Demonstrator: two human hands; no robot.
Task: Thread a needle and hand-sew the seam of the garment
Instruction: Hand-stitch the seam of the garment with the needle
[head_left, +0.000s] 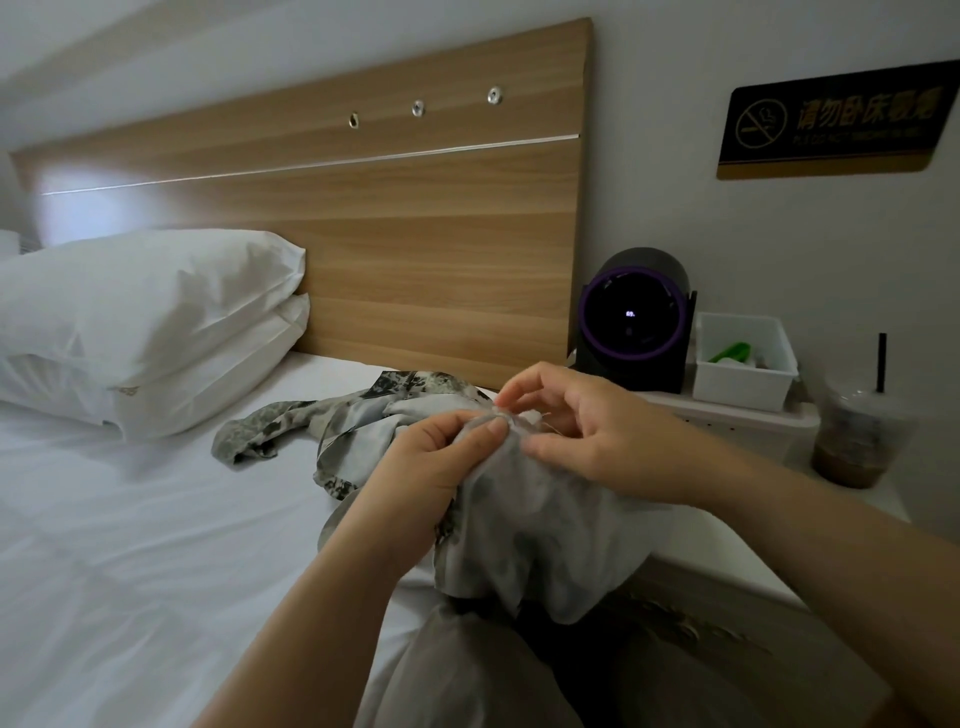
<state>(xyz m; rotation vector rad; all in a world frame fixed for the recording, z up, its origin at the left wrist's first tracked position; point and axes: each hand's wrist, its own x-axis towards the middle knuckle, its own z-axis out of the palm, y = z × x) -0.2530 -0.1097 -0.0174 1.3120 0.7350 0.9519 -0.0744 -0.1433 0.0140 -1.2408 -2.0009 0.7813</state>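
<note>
1. Camouflage garment (519, 519): grey inner face outward, bunched above the lap; remainder trails on the white bed (156, 519).
2. Left hand (441, 457): thumb and fingers clamp its raised fold.
3. Right hand (587, 421): fingertips pinch the same fold; needle not discernible.

Soft indoor light is falling brightest on the left and dimming toward the lower right.
A pale glare patch is washing out the left end of the headboard (363, 244), and the white sheet (130, 519) is glowing evenly, while the garment (524, 519) is sitting in soft shadow. The wall sign (831, 119) is smearing into blur, and straight lines are bowing at the edges from the wide lens.
</note>
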